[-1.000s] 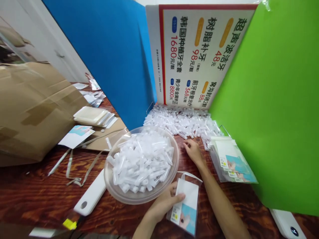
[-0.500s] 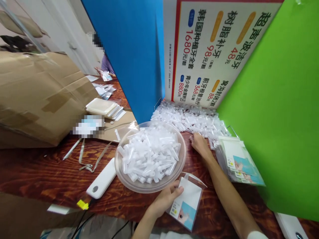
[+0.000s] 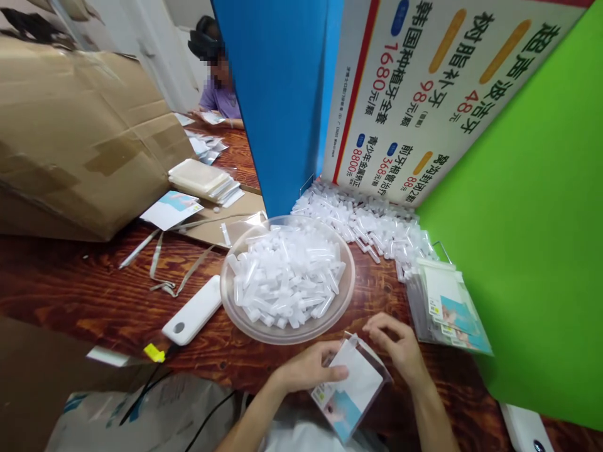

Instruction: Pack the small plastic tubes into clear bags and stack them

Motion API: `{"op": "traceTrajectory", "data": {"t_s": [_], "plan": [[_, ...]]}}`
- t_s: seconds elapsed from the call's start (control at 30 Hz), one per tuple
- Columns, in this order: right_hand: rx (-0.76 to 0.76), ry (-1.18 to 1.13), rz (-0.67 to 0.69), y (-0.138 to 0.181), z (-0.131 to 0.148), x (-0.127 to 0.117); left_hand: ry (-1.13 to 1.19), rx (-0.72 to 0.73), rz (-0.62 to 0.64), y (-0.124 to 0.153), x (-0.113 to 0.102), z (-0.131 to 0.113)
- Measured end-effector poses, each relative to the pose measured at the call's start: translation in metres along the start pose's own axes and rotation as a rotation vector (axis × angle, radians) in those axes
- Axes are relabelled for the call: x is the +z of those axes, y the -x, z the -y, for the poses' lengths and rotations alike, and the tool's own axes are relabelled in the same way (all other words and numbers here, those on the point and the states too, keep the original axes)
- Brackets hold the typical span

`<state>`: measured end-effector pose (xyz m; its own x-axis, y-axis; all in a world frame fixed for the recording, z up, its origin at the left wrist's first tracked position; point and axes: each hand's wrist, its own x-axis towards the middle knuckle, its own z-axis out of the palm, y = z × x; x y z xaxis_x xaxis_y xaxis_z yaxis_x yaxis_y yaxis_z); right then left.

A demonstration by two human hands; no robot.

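Note:
My left hand (image 3: 311, 367) grips a clear plastic bag (image 3: 372, 392) by its left side, thumb on top. Inside the bag shows a white card with a blue printed picture; its mouth points up and away from me. Just right of that mouth, my right hand (image 3: 396, 342) has its fingers curled together at the tips. Whatever they pinch, if anything, is too small to make out. Beyond both hands, a round translucent bowl (image 3: 228, 320) is heaped with small white plastic tubes (image 3: 292, 276). Another pile of such tubes (image 3: 372, 226) lies against the boards.
Blue (image 3: 277, 94) and green (image 3: 509, 220) boards and a printed sign (image 3: 377, 94) stand upright behind. Filled bags (image 3: 452, 307) are stacked at right. Left are a white power bank (image 3: 193, 317), a cardboard box (image 3: 89, 144) and stacked sleeves (image 3: 202, 179). A person (image 3: 221, 94) sits further back.
My right hand has come back from the tube pile to the bag's mouth. The bag in my left hand has tilted a little, and the view has shifted.

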<state>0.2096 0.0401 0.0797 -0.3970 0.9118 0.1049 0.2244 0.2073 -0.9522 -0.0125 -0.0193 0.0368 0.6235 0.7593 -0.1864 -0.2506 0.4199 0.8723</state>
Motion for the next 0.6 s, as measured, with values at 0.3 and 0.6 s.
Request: {"op": "traceTrajectory", "data": {"t_s": [0.3,0.6], "plan": [[-0.393,0.782,0.777,-0.125,0.072,0.122,0.126,0.146,-0.240,0.073,0.004,0.011],[-0.038,-0.175,0.171,-0.048,0.049,0.045,0.096,0.242,-0.342,0.064,0.014,-0.001]]}}
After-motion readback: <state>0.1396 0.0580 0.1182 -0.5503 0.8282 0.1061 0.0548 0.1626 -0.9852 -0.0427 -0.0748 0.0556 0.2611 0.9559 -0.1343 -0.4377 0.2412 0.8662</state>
